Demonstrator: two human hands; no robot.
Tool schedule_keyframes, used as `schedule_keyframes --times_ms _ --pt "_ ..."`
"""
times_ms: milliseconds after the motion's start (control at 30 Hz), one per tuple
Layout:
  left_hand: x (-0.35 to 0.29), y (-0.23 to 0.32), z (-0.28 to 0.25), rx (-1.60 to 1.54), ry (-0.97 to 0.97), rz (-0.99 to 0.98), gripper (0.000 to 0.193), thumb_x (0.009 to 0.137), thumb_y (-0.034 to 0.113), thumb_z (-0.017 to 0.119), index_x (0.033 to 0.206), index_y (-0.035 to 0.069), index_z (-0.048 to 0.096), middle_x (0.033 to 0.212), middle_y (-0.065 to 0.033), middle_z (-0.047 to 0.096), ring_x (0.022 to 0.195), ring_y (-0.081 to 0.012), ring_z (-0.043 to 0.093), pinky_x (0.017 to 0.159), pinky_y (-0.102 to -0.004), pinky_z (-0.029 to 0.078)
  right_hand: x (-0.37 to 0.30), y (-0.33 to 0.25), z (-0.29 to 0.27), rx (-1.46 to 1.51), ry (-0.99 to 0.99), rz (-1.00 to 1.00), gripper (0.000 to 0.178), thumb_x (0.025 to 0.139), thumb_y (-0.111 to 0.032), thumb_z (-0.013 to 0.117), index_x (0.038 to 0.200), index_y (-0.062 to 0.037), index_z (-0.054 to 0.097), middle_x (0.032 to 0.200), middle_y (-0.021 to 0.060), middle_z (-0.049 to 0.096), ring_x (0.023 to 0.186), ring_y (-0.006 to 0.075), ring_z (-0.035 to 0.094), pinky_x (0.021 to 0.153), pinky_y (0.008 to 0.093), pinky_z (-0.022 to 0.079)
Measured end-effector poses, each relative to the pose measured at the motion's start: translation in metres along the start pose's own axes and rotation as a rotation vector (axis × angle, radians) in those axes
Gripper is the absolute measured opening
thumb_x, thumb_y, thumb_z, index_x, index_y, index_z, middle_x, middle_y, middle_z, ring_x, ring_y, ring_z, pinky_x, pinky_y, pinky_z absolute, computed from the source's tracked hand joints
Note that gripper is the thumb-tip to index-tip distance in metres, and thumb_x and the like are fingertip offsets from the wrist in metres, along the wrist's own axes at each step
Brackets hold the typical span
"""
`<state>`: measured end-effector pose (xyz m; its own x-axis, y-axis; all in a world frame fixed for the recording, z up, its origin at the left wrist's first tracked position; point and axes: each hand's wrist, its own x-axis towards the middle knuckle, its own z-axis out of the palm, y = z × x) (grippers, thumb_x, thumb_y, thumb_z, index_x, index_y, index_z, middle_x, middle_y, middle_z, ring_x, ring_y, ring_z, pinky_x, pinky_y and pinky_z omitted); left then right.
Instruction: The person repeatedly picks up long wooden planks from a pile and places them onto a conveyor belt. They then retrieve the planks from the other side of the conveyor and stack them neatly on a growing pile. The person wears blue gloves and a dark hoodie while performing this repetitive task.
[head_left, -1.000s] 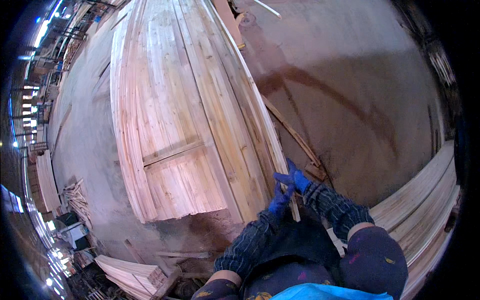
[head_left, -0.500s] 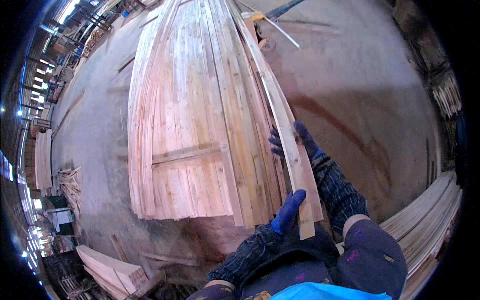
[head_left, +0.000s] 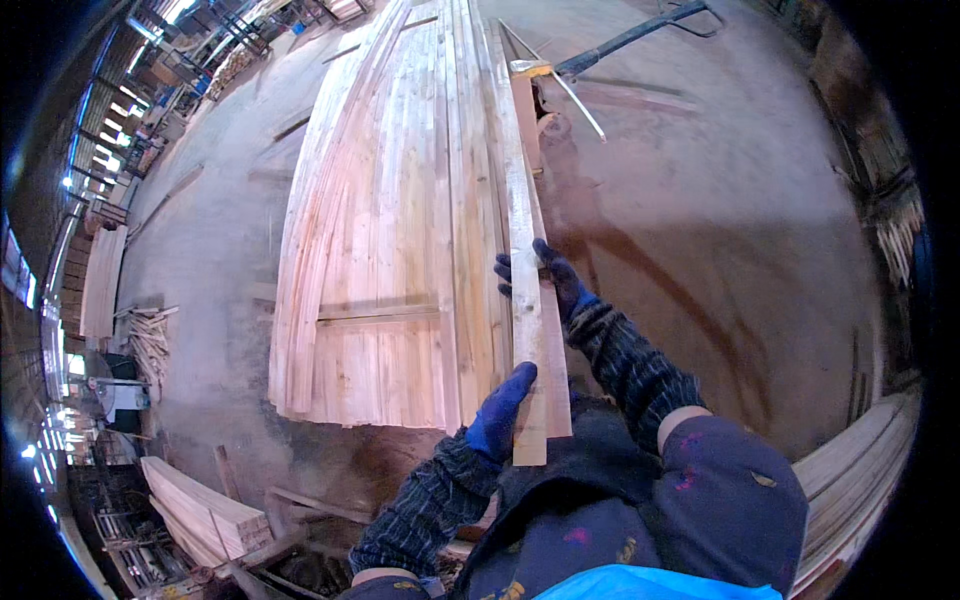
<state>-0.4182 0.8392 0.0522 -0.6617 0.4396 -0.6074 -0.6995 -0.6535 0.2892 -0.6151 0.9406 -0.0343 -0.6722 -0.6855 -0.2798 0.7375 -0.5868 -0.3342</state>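
Note:
A long pale wooden plank [head_left: 524, 225] runs away from me along the right edge of a wide stack of planks [head_left: 385, 230]. My left hand [head_left: 500, 412], in a blue glove, is closed on the plank's left side near its near end. Farther up, my right hand [head_left: 560, 278], also gloved, reaches around the plank from the right, its fingertips showing past the left edge. A second plank [head_left: 557, 400] shows beside and partly under the held one; whether I grip it too is unclear. A crosswise wooden strip [head_left: 378, 310] lies on the stack's near part.
A pallet jack's dark handle [head_left: 635, 40] sticks out beyond the stack at the far right. More planks lie at the lower right [head_left: 860, 470] and lower left [head_left: 205, 510]. Scrap sticks [head_left: 150, 338] are piled on the left. Concrete floor [head_left: 720, 180] surrounds the stack.
Both hands and the plank have shifted left, toward the stack's right edge, and the plank now points more straight ahead. The view has also turned a little. Both hands keep their hold.

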Motion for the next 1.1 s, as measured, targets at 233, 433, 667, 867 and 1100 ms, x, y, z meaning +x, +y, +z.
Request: schedule_keyframes --times_ms 233,433,667,867,1100 --pt "0.018 0.006 0.057 0.222 0.143 -0.03 0.063 0.092 0.041 0.063 0.135 0.0 0.044 0.12 -0.0177 0.061 0.105 -0.0278 0.064 0.093 -0.0407 0.054 0.017 -0.036 -0.002 0.222 0.051 -0.013 0.073 0.085 -0.048 0.069 0.13 0.0039 0.044 0.127 0.0184 0.057 0.116 0.0296 0.058 0.104 0.0464 0.046" --pt "-0.065 0.035 0.118 0.489 0.338 0.094 0.071 0.083 0.032 0.073 0.138 0.004 0.038 0.114 -0.0179 0.063 0.096 -0.0272 0.065 0.085 -0.0411 0.055 0.007 -0.028 0.058 0.207 -0.128 0.013 0.097 0.079 -0.064 0.066 0.144 -0.0019 0.028 0.131 0.0214 0.053 0.123 0.037 0.052 0.107 0.0515 0.04" --pt "-0.226 0.027 0.173 1.511 0.885 0.086 0.081 0.08 0.033 0.077 0.137 -0.005 0.034 0.111 -0.0211 0.057 0.1 -0.0331 0.062 0.089 -0.042 0.05 0.093 -0.053 0.099 0.243 -0.194 -0.002 0.081 0.079 -0.053 0.074 0.128 0.0049 0.046 0.106 0.022 0.063 0.096 0.0362 0.064 0.086 0.0497 0.055" --pt "-0.319 -0.045 0.198 1.715 1.1 0.291 0.082 0.078 0.033 0.078 0.142 0.003 0.035 0.12 -0.0218 0.058 0.103 -0.0325 0.062 0.087 -0.0435 0.049 0.032 0.035 0.18 0.572 -0.295 0.166 0.034 0.083 -0.028 0.074 0.103 -0.0051 0.057 0.091 0.0125 0.065 0.087 0.0276 0.066 0.083 0.0417 0.056" --pt "-0.324 -0.093 0.147 1.499 1.192 0.334 0.08 0.081 0.035 0.075 0.145 0.009 0.036 0.122 -0.024 0.058 0.107 -0.0376 0.061 0.087 -0.0452 0.05 -0.004 0.058 0.173 0.27 -0.138 0.075 0.036 0.086 -0.028 0.072 0.113 -0.01 0.054 0.103 0.0129 0.061 0.094 0.0278 0.062 0.087 0.0426 0.055"
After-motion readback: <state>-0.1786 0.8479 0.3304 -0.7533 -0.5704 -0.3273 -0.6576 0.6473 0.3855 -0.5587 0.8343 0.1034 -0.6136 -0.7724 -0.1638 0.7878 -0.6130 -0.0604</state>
